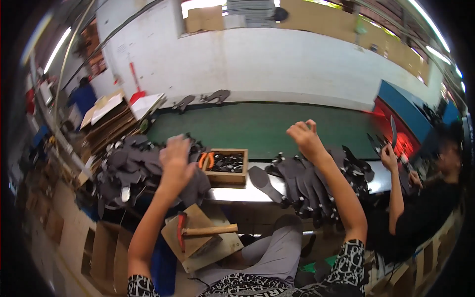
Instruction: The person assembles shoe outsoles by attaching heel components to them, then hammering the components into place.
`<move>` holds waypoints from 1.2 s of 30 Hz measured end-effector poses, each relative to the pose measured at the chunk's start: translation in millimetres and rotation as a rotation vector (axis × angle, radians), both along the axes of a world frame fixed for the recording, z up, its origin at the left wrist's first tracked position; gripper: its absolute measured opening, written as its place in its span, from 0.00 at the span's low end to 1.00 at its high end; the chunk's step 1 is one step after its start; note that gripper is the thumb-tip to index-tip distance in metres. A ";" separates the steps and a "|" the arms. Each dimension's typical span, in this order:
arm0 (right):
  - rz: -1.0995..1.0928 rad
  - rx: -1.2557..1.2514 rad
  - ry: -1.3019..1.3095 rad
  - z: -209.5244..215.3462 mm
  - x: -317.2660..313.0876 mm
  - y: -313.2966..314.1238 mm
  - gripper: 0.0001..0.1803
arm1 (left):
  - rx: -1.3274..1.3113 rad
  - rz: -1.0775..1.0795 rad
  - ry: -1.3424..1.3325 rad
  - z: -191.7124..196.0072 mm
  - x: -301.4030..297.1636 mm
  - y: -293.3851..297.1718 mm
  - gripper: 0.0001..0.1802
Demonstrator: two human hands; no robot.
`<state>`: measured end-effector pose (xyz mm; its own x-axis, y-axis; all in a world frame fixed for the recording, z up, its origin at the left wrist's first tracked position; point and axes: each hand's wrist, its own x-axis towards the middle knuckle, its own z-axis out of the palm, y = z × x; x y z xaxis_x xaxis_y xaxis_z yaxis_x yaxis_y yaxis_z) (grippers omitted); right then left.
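judging by the row of soles (299,180), work appears partly done; a heap (131,166) is left; left hand (175,159) is spread open, right hand (304,136) curled, grip unclear.

On my remote feed, fluorescent tubes (58,50) and a bright window (203,5) light the workshop; glare whitens the metal bench top (222,194), a red glow (398,136) tints the right, the left hand (176,157) looks smeared, and bent edges fade to black.
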<state>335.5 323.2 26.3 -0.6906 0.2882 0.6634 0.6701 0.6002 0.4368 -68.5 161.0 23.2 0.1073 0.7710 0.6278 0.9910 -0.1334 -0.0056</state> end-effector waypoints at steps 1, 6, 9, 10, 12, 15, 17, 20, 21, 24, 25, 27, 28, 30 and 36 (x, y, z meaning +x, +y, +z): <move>0.068 0.090 -0.173 20.8 -25.5 -26.9 0.15 | -0.048 -0.209 -0.113 22.2 25.0 -7.9 0.49; 0.733 0.478 -0.285 74.4 -128.1 -173.3 0.14 | -0.115 -0.549 -0.343 33.9 47.1 -55.0 0.47; 0.786 0.026 0.204 24.6 -123.6 -216.4 0.18 | -0.060 -0.441 -0.385 15.1 40.1 -125.4 0.46; 0.734 -0.181 0.404 -4.0 -128.5 -220.2 0.22 | -0.103 -0.331 -0.604 19.0 42.5 -153.4 0.44; 0.569 -0.648 0.284 -53.5 -164.9 -226.4 0.23 | -0.034 -0.257 -0.872 2.0 39.7 -184.3 0.39; 0.397 -0.635 -0.134 -119.8 -198.0 -231.0 0.22 | 0.083 -0.241 -0.883 -39.3 34.6 -223.2 0.41; 0.342 -0.893 -0.082 -153.9 -184.2 -228.4 0.15 | 0.226 -0.232 -1.026 -60.3 48.1 -241.0 0.38; 0.420 -0.905 0.100 -158.3 -155.5 -226.1 0.14 | 0.277 -0.196 -1.048 -63.3 48.0 -250.5 0.29; 0.417 -0.925 0.091 -159.3 -152.1 -236.6 0.14 | 0.277 -0.134 -0.938 -59.2 47.5 -253.2 0.24; 0.335 -1.286 0.468 -158.2 -133.4 -260.9 0.07 | 0.337 0.057 -1.172 -54.5 45.2 -212.1 0.18; 0.288 -1.326 0.565 -162.3 -121.2 -268.4 0.05 | 0.338 0.143 -1.040 -58.9 36.4 -190.3 0.18; 0.372 -1.451 0.836 -165.0 -104.4 -286.2 0.04 | 0.164 0.272 -0.886 -97.5 13.6 -150.8 0.21; 0.365 -1.445 0.863 -154.3 -105.8 -297.3 0.04 | 0.108 0.391 -0.671 -121.6 -0.5 -139.1 0.27; 0.380 -1.728 0.995 -130.9 -103.6 -315.8 0.06 | 0.099 0.444 -0.680 -129.8 2.2 -117.4 0.32; 0.012 -1.812 1.403 -173.9 -92.3 -316.3 0.16 | -0.100 -0.114 -0.343 -65.7 45.8 19.0 0.16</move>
<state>243.1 6.9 -147.6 -0.1932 0.9390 -0.2847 -0.0333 -0.2963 -0.9545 -22.7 180.0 -42.4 -0.0070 0.8256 0.5642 0.9119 -0.2263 0.3425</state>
